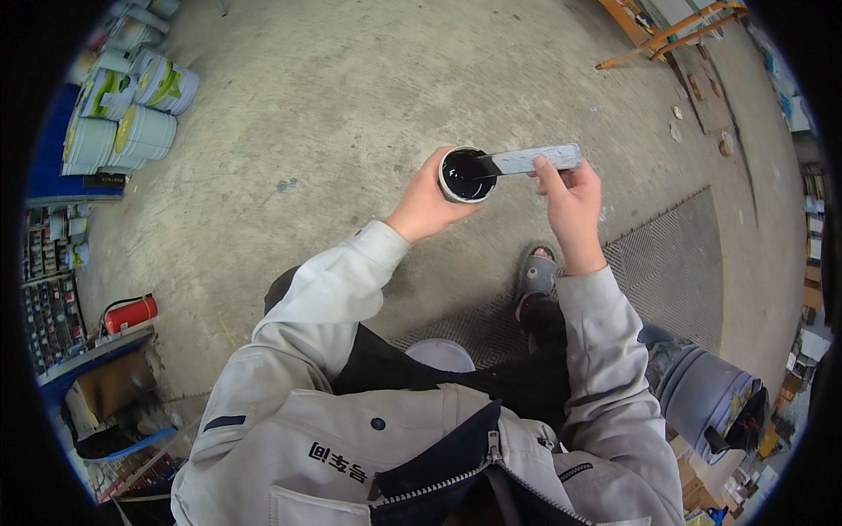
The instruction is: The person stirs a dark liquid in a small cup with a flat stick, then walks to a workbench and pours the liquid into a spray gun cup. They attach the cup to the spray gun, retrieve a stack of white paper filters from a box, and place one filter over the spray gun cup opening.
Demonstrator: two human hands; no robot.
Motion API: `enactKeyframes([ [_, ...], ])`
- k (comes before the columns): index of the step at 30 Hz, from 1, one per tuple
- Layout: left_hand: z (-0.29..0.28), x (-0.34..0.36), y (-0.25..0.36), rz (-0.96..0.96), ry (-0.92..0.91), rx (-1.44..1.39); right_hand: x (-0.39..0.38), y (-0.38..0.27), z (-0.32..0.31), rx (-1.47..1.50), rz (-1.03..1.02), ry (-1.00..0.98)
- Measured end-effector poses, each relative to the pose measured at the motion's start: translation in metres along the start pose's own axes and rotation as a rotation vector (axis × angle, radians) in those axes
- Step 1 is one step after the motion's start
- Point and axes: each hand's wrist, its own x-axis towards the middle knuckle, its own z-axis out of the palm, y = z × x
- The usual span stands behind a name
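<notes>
My left hand is closed round a small pale cup of glossy black liquid, held out in front of me above the floor. In my right hand is a flat pale-grey stick, pinched near its right end with my thumb on top. The stick lies nearly level, and its left part, dark with black, reaches over the cup's rim into the liquid.
Stacked buckets stand left, near a red fire extinguisher and shelving. An orange frame is at back right. A grey textured mat lies beside my sandalled foot, with a white round container below and buckets at lower right.
</notes>
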Motion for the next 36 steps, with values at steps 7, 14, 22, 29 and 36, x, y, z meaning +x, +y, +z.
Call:
enactKeyframes([
  [7, -0.014, -0.002, 0.005, -0.098, -0.403, 0.026, -0.007, -0.031, -0.008, -0.457, -0.448, -0.45],
  [14, -0.015, -0.004, 0.006, -0.001, -0.331, 0.048, -0.01, -0.037, -0.006, -0.587, -0.324, -0.44],
  [22, 0.005, -0.008, -0.009, -0.088, -0.019, 0.028, -0.021, -0.022, 0.013, -0.742, -0.365, -0.25],
  [29, 0.016, -0.017, -0.015, -0.001, -0.177, 0.033, -0.016, -0.024, 0.008, -0.656, -0.58, -0.326],
  [36, 0.017, -0.017, -0.018, -0.043, -0.148, -0.002, -0.016, -0.025, 0.004, -0.59, -0.427, -0.421],
])
